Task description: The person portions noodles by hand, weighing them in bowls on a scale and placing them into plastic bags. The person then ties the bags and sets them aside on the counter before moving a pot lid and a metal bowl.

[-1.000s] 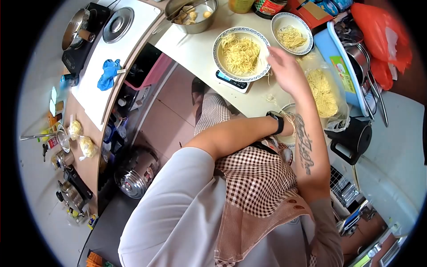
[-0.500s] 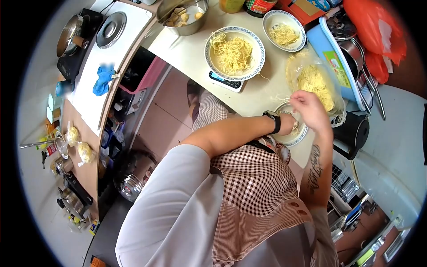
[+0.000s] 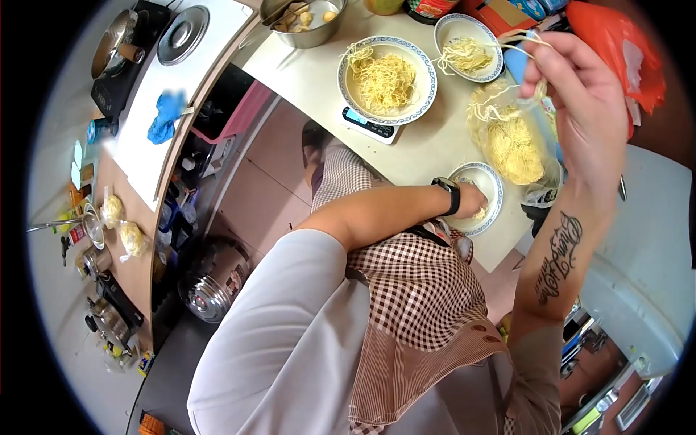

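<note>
My left hand (image 3: 471, 201), with a dark watch at its wrist, reaches into the near patterned bowl (image 3: 495, 190). Its fingers are closed on a few noodles (image 3: 480, 213) there, partly hidden by the hand. Raised over the table's right side, my right hand (image 3: 576, 80) pinches a few long noodle strands (image 3: 523, 36). Below it lies an opened plastic bag of yellow noodles (image 3: 516, 148). A large bowl (image 3: 343, 81) heaped with noodles rests on a digital kitchen scale (image 3: 370, 127). Farther back, another bowl (image 3: 495, 67) holds a smaller portion, one strand hanging over its rim.
A steel bowl (image 3: 308, 35) with pale round pieces stands at the back left, near a dark jar (image 3: 429, 9). The red plastic bag (image 3: 616, 54) is at the right. Across the gap, a side counter carries a metal lid (image 3: 183, 35), a pan (image 3: 114, 47) and a blue cloth (image 3: 168, 117).
My right hand has risen from beside the near bowl to the upper right, carrying noodle strands. The left hand stays in the near bowl. The view has shifted slightly.
</note>
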Demonstrator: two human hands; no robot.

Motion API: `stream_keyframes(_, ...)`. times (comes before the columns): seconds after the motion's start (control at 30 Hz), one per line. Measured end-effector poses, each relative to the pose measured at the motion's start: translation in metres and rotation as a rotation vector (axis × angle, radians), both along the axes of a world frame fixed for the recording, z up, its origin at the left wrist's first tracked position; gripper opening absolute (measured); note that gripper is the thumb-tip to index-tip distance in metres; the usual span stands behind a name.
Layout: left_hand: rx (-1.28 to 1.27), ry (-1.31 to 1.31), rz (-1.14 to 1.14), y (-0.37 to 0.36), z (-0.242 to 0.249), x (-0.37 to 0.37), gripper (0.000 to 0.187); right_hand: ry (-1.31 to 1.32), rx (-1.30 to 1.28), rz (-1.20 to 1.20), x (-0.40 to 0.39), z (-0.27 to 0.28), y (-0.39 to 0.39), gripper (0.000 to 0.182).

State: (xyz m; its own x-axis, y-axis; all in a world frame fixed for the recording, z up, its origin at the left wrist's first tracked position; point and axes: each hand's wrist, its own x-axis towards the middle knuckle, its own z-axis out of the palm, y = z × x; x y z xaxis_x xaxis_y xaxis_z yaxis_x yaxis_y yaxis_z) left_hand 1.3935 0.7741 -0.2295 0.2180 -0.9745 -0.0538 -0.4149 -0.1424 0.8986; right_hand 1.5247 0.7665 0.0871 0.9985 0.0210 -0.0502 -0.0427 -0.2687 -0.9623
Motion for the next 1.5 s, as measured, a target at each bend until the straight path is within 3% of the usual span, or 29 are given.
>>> stream_keyframes(0.1,-0.011,-0.005,0.013,0.001,0.0,0.0,0.019,0.084,-0.002,-0.005,0.016,-0.03,0.014,0.024)
stream_keyframes(0.17,0.018,-0.018,0.009,0.003,0.008,0.003,0.02,-0.001,-0.021,0.094,0.026,-0.069,0.022,0.024)
stream_keyframes(0.27,0.016,-0.019,0.026,0.001,0.007,0.006,0.023,-0.064,-0.528,0.109,0.009,-0.095,0.019,0.025)
stream_keyframes(0.37,0.0,0.16,0.038,0.01,0.019,0.013,0.026,0.0,-0.545,-0.004,-0.024,-0.099,-0.014,0.024)
stream_keyframes(0.5,0.007,0.705,-0.015,0.018,0.047,0.036,0.025,0.404,-0.388,-0.067,-0.093,-0.121,-0.097,0.031)
stream_keyframes(0.57,-0.157,0.959,-0.014,0.019,0.046,0.041,0.02,0.508,-0.195,-0.003,-0.136,-0.133,-0.124,0.038)
stream_keyframes(0.6,-0.202,0.928,-0.09,0.018,0.049,0.049,0.018,0.489,-0.095,0.036,-0.155,-0.148,-0.131,0.043)
stream_keyframes(0.63,-0.164,1.079,0.03,0.022,0.057,0.047,0.017,0.465,0.008,0.081,-0.17,-0.161,-0.133,0.049)
stream_keyframes(0.67,-0.152,1.155,0.009,0.022,0.058,0.046,0.016,0.415,-0.098,0.019,-0.18,-0.164,-0.128,0.047)
stream_keyframes(0.7,-0.139,1.227,-0.004,0.021,0.058,0.048,0.015,0.451,-0.027,-0.081,-0.187,-0.167,-0.131,0.045)
stream_keyframes(0.77,-0.091,1.25,0.076,0.023,0.054,0.046,0.015,0.525,0.126,-0.278,-0.203,-0.174,-0.134,0.04)
stream_keyframes(0.8,-0.069,1.257,0.118,0.024,0.052,0.047,0.015,0.461,0.15,-0.345,-0.213,-0.18,-0.137,0.03)
stream_keyframes(0.87,-0.062,1.238,0.128,0.026,0.052,0.051,0.016,0.465,0.136,-0.422,-0.22,-0.167,-0.137,0.025)
stream_keyframes(1.13,0.025,0.961,0.086,0.026,0.061,0.041,0.02,0.324,-0.129,-0.549,-0.236,-0.149,-0.134,0.016)
stream_keyframes(1.23,0.086,0.918,0.103,0.028,0.05,0.036,0.023,0.125,0.199,-0.766,-0.237,-0.137,-0.153,0.012)
stream_keyframes(1.33,0.114,0.868,0.131,0.032,0.05,0.029,0.023,-0.159,0.205,-0.859,-0.205,-0.096,-0.159,0.013)
stream_keyframes(1.43,0.063,0.767,0.042,0.024,0.041,0.024,0.021,-0.167,0.043,-0.754,-0.144,-0.076,-0.147,0.022)
stream_keyframes(1.47,0.063,0.749,0.043,0.023,0.042,0.022,0.02,-0.142,0.101,-0.756,-0.116,-0.071,-0.134,0.025)
stream_keyframes(1.5,0.06,0.73,0.044,0.02,0.042,0.021,0.02,-0.104,0.017,-0.623,-0.093,-0.081,-0.139,0.034)
